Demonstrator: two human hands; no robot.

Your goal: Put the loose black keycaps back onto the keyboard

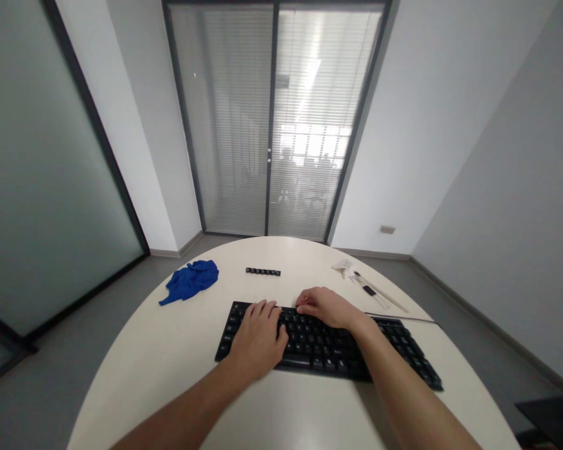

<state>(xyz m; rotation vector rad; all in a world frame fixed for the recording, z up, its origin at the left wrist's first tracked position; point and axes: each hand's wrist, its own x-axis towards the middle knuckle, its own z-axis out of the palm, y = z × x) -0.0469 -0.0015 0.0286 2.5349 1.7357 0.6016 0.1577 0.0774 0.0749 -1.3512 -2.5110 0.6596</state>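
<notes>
A black keyboard (pixel 304 345) lies across the near middle of the round table. My left hand (pixel 260 334) rests flat over its left part, fingers spread and touching the keys and the top edge. Above the top row of keys, my right hand (pixel 327 306) is bent inward with thumb and fingertips closed together. Whatever sits between those fingertips is hidden or too small to name. Beyond the keyboard, several loose black keycaps (pixel 263 272) are lined up in a row.
A crumpled blue cloth (pixel 190 280) lies at the left of the white table (pixel 169 369). To the right are a crumpled white piece (pixel 343 267), a wire tool with a black grip (pixel 370 290) and a pale stick (pixel 389 297). The keyboard's cable (pixel 406 317) runs off the right edge.
</notes>
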